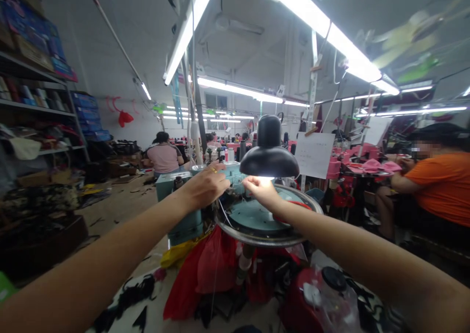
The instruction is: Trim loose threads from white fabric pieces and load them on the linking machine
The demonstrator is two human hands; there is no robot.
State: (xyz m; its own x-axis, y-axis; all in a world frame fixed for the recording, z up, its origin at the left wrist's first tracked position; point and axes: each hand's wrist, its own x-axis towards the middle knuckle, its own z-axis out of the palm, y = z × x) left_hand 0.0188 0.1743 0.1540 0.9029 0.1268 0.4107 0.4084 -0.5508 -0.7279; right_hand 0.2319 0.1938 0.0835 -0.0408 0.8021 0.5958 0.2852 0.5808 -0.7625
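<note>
Floor [128, 203] is littered left of the lamp [270, 162], machine [249, 218] below it, left hand [205, 187] beside, right hand [262, 192] under, both half-closed, can't tell if gripping anything, so one careless lift could knock it.

The lamp [270, 160] is black, the machine [251, 218] teal.

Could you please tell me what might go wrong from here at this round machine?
The right hand appears close beneath the black lamp, so lifting it might knock the shade. The loose white strand below the left hand could perhaps snag on the machine's metal rim.
</note>
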